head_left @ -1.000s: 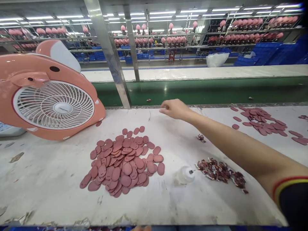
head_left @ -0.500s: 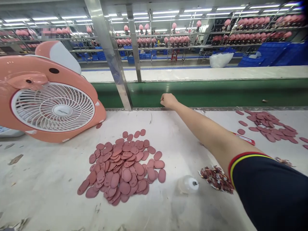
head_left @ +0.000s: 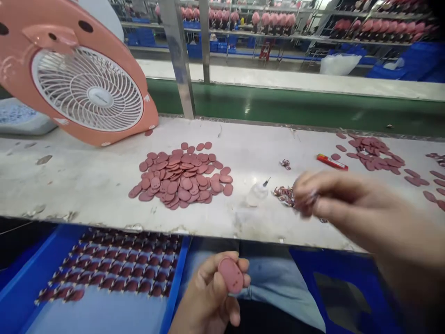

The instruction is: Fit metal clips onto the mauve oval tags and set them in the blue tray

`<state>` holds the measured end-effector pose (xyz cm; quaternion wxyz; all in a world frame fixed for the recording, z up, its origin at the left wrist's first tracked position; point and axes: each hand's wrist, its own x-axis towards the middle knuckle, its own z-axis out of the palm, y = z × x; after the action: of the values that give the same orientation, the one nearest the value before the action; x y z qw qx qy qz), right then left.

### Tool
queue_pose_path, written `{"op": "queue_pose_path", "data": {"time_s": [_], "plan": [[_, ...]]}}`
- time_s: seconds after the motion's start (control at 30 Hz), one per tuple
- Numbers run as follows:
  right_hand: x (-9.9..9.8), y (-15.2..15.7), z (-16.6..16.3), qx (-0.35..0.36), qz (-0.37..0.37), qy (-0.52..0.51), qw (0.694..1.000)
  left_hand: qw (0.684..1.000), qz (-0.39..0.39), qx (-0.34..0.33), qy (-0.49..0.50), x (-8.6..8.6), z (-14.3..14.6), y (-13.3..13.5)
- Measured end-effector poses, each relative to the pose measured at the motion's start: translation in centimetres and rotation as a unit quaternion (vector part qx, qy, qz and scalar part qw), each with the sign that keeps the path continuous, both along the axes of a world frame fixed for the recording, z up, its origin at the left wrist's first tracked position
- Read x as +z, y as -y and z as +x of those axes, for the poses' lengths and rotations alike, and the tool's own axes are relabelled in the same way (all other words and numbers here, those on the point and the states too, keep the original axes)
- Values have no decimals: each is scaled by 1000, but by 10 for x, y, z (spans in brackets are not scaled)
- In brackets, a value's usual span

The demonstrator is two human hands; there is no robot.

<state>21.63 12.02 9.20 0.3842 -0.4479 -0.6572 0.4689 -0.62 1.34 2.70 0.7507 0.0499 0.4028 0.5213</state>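
L hand is now up in view, grip clamped on an oval pc in front of the tabletop; R hand is back from the green belt, nr the small-parts pile, so both are by parts; R grip's blurred, can't tell.

the oval piece in the left hand is dull reddish pink, dotted with small dark marks, and the piled ovals share that pink. the small clump mixes dark reddish brown with white. the fan is salmon orange, with dark oval spots and a white grille of curved ribs. the tabletop is white stained with grey and brown, the strip behind deep green, the slim tool red, the bin bright blue, striped inside by dark maroon rows over paler blue
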Motion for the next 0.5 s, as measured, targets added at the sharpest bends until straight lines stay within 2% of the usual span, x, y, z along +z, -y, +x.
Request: {"op": "queue_pose_path", "data": {"time_s": [0.07, 0.17, 0.27, 0.5], "plan": [[-9, 33, -16, 81, -29, -3, 996, 1000, -7, -12, -2, 1, 3, 5], [-19, 58, -32, 149, -31, -3, 988, 1000, -1, -23, -14, 0, 4, 14], [-23, 64, -37, 170, -13, 6, 985, 999, 13, -33, -20, -1, 4, 21], [-23, 66, -40, 152, 32, 38, 987, 999, 26, -38, -8, -2, 4, 27]]}}
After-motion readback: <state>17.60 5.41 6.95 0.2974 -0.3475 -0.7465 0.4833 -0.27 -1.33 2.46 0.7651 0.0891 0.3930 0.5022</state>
